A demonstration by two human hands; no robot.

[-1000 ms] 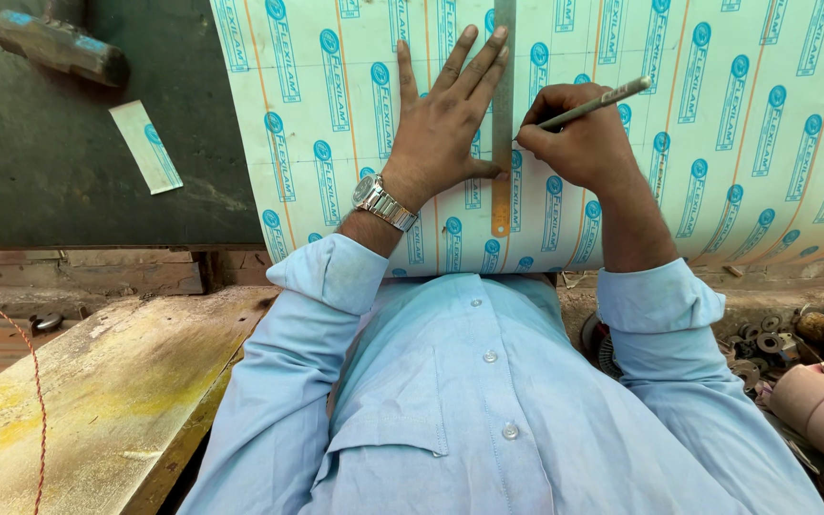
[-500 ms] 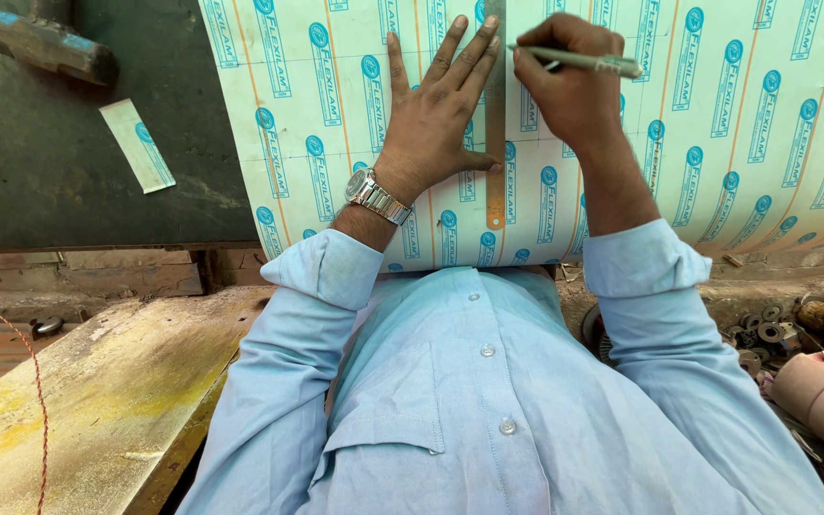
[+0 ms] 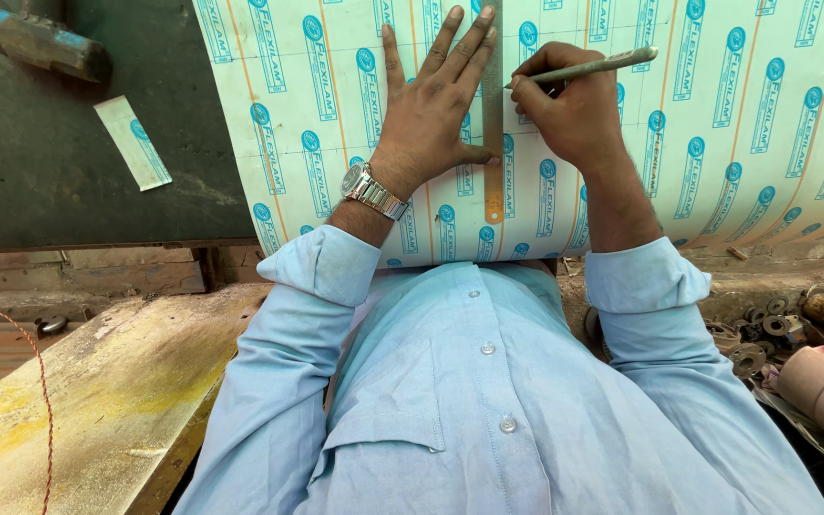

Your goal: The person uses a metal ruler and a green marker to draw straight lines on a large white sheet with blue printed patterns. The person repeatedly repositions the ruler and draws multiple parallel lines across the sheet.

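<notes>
Laminate sheet under ruler; hands flank it.

The person wears a light blue button-up shirt with 3 small pale buttons visible down the front placket and a patch pocket stitched on the chest. Both long sleeves are turned back into thick folded cuffs just below the elbows, leaving the forearms bare. A silver metal wristwatch with a linked band and a round pale dial circles the wrist of the left hand; the right hand and its wrist carry no jewellery.
</notes>
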